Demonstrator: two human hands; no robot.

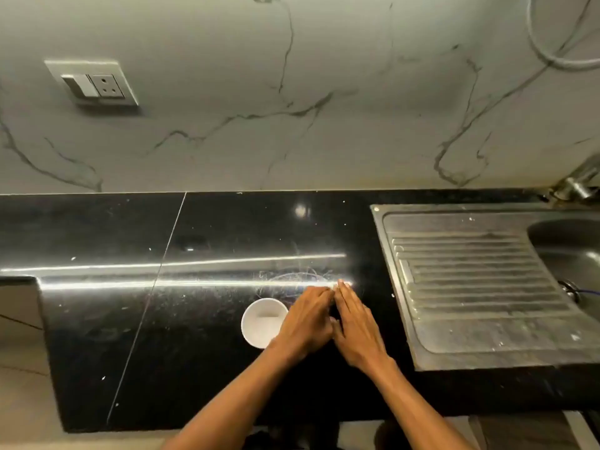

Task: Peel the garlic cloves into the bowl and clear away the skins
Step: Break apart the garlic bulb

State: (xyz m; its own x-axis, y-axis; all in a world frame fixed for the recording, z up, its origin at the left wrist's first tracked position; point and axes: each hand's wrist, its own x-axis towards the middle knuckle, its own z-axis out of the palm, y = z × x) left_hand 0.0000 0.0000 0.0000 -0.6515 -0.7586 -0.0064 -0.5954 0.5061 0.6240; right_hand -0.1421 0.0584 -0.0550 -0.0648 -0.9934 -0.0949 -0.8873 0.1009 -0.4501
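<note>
Both hands, left (306, 319) and right (355, 326), lie flat with fingers straight on the tabletop (194, 319) just right of the bowl (261, 323), seemingly sweeping skins together, so peeling looks done; no cloves show.

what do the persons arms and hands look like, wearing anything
Both forearms are bare from the bottom edge of the frame up to the wrists: no sleeves show. The left hand and the right hand are bare too, with no gloves, and no watch, bracelet or ring that I can make out. The fingers are long and slim. The fingertips sit in countertop glare, so nails are too blurred to describe.
</note>
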